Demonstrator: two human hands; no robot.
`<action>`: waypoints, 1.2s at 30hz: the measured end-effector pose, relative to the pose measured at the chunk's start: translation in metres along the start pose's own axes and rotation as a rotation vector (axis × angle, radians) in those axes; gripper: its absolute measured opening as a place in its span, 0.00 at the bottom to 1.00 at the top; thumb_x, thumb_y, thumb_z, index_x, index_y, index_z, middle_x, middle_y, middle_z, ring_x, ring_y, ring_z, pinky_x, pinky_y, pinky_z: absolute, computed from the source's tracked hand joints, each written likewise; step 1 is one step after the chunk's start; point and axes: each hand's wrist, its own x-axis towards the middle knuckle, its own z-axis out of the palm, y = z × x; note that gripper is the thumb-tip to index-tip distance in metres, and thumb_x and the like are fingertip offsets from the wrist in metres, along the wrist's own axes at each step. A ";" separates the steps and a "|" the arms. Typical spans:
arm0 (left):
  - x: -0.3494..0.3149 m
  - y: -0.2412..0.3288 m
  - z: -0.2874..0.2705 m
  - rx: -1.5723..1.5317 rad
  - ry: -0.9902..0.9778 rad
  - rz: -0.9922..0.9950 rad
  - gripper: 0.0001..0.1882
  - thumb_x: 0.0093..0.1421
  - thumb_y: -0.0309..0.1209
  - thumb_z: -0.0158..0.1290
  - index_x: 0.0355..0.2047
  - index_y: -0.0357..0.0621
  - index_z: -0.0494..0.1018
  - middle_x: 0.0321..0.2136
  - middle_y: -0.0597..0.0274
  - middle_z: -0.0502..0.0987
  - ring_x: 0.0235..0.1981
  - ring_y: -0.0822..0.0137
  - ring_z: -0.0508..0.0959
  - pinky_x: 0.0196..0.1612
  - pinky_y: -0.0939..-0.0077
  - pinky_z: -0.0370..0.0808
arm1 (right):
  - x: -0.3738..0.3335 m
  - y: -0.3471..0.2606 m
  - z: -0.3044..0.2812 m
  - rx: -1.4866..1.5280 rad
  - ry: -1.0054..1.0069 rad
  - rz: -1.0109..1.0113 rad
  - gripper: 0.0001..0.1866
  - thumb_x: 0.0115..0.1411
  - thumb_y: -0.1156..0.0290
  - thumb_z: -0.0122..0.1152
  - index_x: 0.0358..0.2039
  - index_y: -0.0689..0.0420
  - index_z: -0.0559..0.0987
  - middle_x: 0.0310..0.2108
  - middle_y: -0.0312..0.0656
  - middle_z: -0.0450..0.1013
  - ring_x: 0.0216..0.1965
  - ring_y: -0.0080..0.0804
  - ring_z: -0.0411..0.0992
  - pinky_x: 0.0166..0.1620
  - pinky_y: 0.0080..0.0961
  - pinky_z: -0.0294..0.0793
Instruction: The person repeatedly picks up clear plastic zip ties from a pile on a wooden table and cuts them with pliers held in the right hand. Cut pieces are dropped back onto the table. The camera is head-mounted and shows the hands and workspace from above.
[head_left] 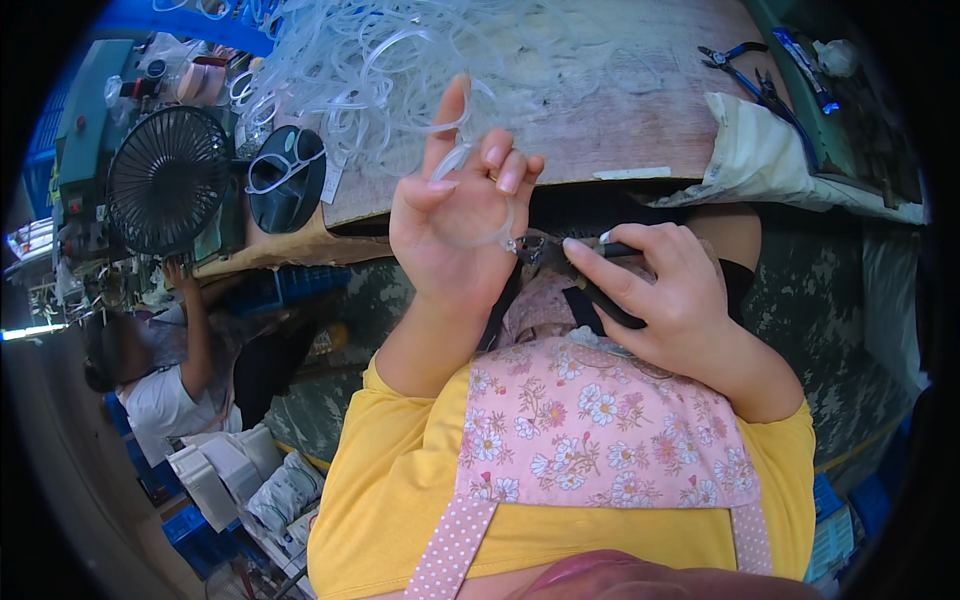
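Note:
My left hand (pixel 455 215) is raised at the front of the table, palm up, its fingers curled around a clear, bendy plastic loop (pixel 453 160). The loop runs across the palm, and its lower end meets the jaws of a pair of cutting pliers (pixel 528 248). Wrapped around the black handles of these pliers is my right hand (pixel 665 290). Whether the jaws are closed on the plastic is too small to tell. Beyond my left fingers lies a tangled heap of similar clear plastic loops (pixel 375 85).
A black fan (pixel 168 180) and a dark round stand (pixel 288 180) with a loop over it are at the left. Two more pliers (pixel 765 95) lie far right, near a white sack (pixel 750 150). Another person (pixel 190 370) sits at lower left, a hand near the fan.

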 end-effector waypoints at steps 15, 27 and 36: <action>-0.006 -0.022 -0.029 0.694 -0.062 0.518 0.50 0.58 0.63 0.47 0.69 0.43 0.43 0.68 0.48 0.47 0.69 0.54 0.49 0.69 0.56 0.46 | 0.001 0.014 -0.018 0.650 -0.279 0.161 0.36 0.42 0.70 0.71 0.56 0.54 0.74 0.34 0.43 0.69 0.30 0.30 0.69 0.32 0.24 0.69; -0.002 -0.011 -0.011 0.136 0.101 0.296 0.29 0.68 0.44 0.39 0.66 0.46 0.55 0.20 0.69 0.59 0.23 0.73 0.61 0.33 0.74 0.64 | 0.001 0.001 -0.002 0.250 0.144 -0.063 0.41 0.42 0.74 0.66 0.61 0.51 0.68 0.47 0.45 0.67 0.40 0.38 0.68 0.43 0.31 0.69; -0.002 -0.009 0.000 0.032 0.026 0.228 0.30 0.68 0.48 0.37 0.65 0.46 0.55 0.19 0.69 0.57 0.22 0.73 0.60 0.30 0.76 0.63 | -0.010 -0.005 0.007 0.072 -0.032 0.005 0.37 0.38 0.71 0.67 0.55 0.47 0.75 0.40 0.43 0.67 0.33 0.40 0.67 0.37 0.33 0.68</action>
